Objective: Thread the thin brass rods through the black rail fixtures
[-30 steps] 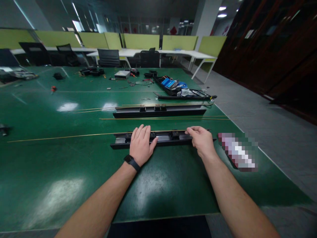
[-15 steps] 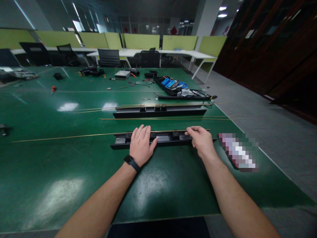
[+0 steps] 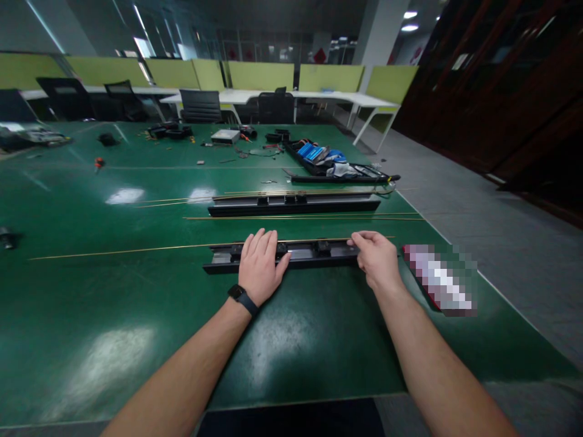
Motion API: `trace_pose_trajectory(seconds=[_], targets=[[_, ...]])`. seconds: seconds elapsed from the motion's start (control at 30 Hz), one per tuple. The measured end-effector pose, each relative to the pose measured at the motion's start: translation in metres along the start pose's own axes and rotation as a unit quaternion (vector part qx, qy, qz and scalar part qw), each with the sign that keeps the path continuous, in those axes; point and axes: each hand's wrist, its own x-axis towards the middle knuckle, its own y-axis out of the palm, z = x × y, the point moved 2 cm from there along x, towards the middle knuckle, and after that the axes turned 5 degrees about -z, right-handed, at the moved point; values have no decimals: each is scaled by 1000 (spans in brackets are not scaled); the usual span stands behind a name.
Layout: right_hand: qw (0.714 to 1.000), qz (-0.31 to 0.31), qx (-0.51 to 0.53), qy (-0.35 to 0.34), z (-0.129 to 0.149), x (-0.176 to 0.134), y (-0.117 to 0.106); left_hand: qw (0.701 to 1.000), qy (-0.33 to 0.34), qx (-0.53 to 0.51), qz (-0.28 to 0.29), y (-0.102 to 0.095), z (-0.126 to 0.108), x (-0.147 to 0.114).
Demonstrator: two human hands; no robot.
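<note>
A long black channel rail (image 3: 300, 264) with dark blocks inside lies across the green table before me. My left hand (image 3: 260, 264), wearing a dark watch, rests flat over the rail's left half with its fingers stretched out. Along the rail's far side runs a thin brass-coloured rod (image 3: 136, 249), which reaches far out to the left. At the rail's right end my right hand (image 3: 376, 255) pinches the rod between thumb and fingers. Part of the rod and rail is hidden behind both hands.
A second black rail (image 3: 291, 208) lies beyond, with thin rods (image 3: 300, 217) beside it. A black tray of blue packets (image 3: 314, 153) stands farther back. A blurred-out flat item (image 3: 437, 279) lies at right near the table edge. Tools and a white box (image 3: 225, 136) sit at the back.
My right hand has moved slightly to the right, and the rod has slid right with it. My left hand and the rail have stayed in place.
</note>
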Motion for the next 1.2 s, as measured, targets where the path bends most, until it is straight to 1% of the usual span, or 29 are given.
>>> trace_pose_trajectory(seconds=[0.13,0.23,0.43,0.63,0.9,1.2], targets=[[999,39,-32,-1,-2,-3,4,1000,0,-2,1,-1,0,0],[998,47,-42,-3,-3,-3,4,1000,-1,-2,4,-1,-1,1],[999,37,-33,12,-3,0,2,1000,-2,1,5,1,1,0],[1000,15,-25,4,0,1,-1,1000,-1,-4,6,-1,1,0],[1000,15,-12,7,2,-1,0,1000,-5,-7,2,-4,-3,1],[999,16,-27,15,4,-2,1,1000,-1,-7,5,-4,-2,1]])
